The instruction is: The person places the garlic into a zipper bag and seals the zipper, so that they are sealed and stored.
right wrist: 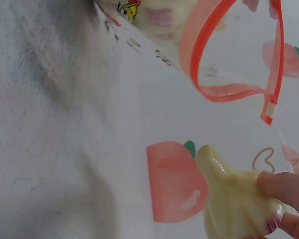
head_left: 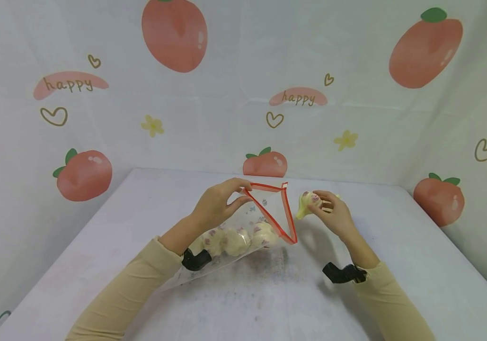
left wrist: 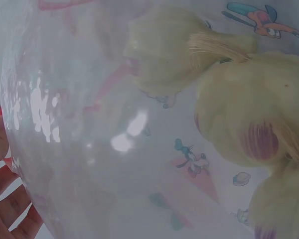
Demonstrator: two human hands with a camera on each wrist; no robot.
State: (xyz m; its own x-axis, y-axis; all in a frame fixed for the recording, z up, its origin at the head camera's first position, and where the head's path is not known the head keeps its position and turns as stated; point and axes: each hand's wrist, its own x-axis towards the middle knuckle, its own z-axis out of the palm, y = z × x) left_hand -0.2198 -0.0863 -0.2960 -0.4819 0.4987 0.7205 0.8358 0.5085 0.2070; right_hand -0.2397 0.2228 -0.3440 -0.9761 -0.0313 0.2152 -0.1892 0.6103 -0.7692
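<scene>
A clear zip bag with a red-edged mouth stands tilted above the table, its opening spread toward the right. My left hand pinches the red rim at its upper left corner. Several garlic bulbs with purple patches lie inside, seen through the printed plastic; the left wrist view shows garlic bulbs close up. Right of the opening, my right hand holds one garlic bulb between thumb and fingers, its stalk pointing down and left. That garlic bulb is apart from the bag.
The white table has faint dark smudges under the bag. A white cloth backdrop printed with fruit, hearts and lettering hangs behind and at the sides. A small pale yellow bit shows behind my right hand; what it belongs to is hidden.
</scene>
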